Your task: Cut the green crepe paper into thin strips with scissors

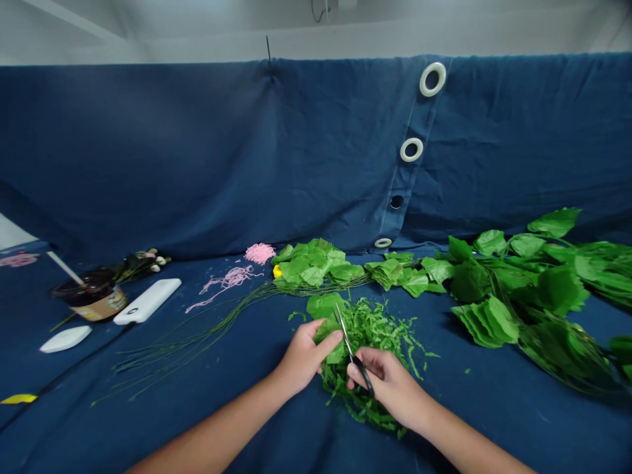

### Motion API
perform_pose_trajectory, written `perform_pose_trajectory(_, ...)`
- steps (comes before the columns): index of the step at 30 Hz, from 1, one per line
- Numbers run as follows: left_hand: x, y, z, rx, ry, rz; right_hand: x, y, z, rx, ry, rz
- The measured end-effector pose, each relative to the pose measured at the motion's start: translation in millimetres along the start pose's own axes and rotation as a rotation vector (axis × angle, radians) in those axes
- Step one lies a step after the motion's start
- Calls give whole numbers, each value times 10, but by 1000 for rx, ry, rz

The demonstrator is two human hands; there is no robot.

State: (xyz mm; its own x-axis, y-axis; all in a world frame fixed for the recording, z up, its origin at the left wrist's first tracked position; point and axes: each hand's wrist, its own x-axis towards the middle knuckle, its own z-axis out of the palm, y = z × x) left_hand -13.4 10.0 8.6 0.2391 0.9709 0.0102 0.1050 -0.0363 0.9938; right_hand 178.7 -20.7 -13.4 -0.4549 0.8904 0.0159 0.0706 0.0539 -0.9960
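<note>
My left hand (pixel 302 359) pinches a green fabric leaf (pixel 323 309) by its near edge. My right hand (pixel 390 385) grips small scissors (pixel 351 352) with black handles, the blades pointing up into the leaf. Under both hands lies a heap of thin green shreds (pixel 375 342) on the blue cloth (pixel 237 421).
Stacks of green leaves (pixel 313 263) and long thin green wires (pixel 197 336) lie behind. Leafy branches (pixel 538 289) fill the right side. At left are a brown jar (pixel 91 296), a white flat case (pixel 148 301), a white oval piece (pixel 66 338) and pink threads (pixel 227 280).
</note>
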Motion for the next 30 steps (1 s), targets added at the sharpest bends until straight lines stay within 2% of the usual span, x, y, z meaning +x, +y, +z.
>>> perform_pose_trajectory(12,14,-5,-17,-63,13,-75,6,10,-3,21,-9,9)
perform_pose_trajectory(21,51,9,-94,-53,-97,-82,-25,-148,-26,41,-79,64)
perform_pose_trajectory(26,77,-14,-103,-67,-65,-134,-8,-138,-34,63,-73,65)
perform_pose_trajectory(30,80,0,-86,-121,-32,-108,-2,-97,-40,52,-45,64)
